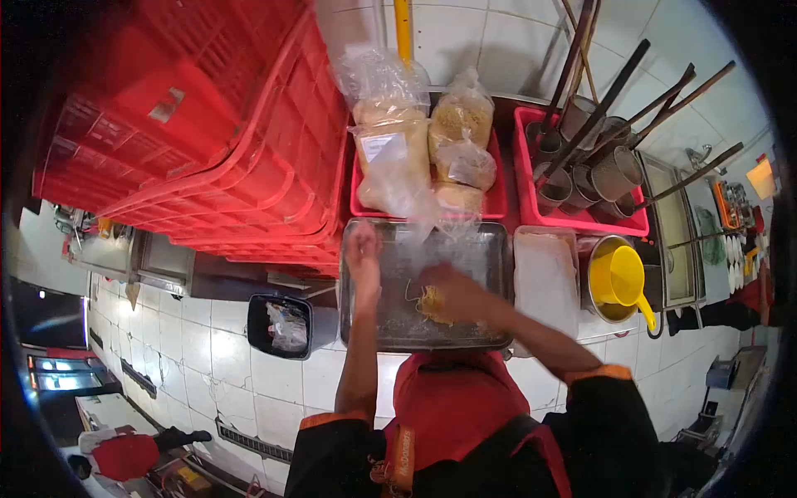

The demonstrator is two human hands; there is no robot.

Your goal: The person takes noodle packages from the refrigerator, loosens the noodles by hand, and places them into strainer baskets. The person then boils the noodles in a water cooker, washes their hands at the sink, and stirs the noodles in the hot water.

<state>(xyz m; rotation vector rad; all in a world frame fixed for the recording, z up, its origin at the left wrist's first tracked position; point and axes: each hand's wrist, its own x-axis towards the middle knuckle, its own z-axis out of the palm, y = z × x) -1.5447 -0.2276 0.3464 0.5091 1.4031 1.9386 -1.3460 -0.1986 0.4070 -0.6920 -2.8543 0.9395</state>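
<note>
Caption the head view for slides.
Left hand and right hand over a dark tray, yellow strands by the right, bags beyond, red crates at left.

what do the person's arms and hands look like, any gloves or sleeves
Black sleeves with orange cuffs end around the elbows, leaving the forearms bare. The left hand and right hand are bare too, with no gloves. Both are blurred, so rings can't be ruled out; no watch shows.

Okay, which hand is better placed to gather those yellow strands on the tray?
Probably the right hand: it's blurred, but appears right by the yellow strands. The left hand is farther off, over the left side of the tray.
</note>
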